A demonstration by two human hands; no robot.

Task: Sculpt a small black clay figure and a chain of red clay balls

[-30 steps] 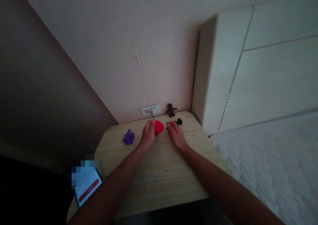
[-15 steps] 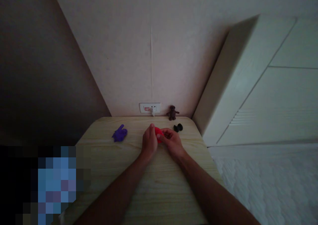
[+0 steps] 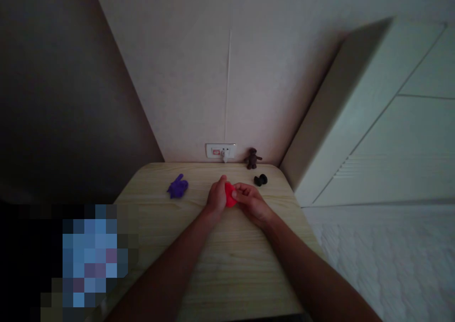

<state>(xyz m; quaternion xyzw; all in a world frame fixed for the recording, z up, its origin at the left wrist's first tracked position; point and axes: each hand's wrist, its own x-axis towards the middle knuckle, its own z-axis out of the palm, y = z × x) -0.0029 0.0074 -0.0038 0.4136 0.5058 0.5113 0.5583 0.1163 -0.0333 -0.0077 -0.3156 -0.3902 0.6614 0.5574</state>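
Observation:
A small red lump (image 3: 230, 195) sits between my two hands over the light wooden table (image 3: 213, 265). My left hand (image 3: 215, 197) curls round its left side and my right hand (image 3: 250, 201) pinches it from the right. Both hands are closed on it. Much of the red lump is hidden by my fingers. A purple lump (image 3: 178, 187) lies on the table to the left of my hands. A small black object (image 3: 260, 179) lies just beyond my right hand.
A little brown figure (image 3: 252, 158) stands against the wall next to a white wall socket (image 3: 221, 150). A white headboard (image 3: 373, 123) and a quilted mattress (image 3: 384, 255) are at the right. A blurred screen patch is at the lower left.
My right hand has come over from beside the red lump and closed on it. The view has swung, so the table and wall appear shifted.

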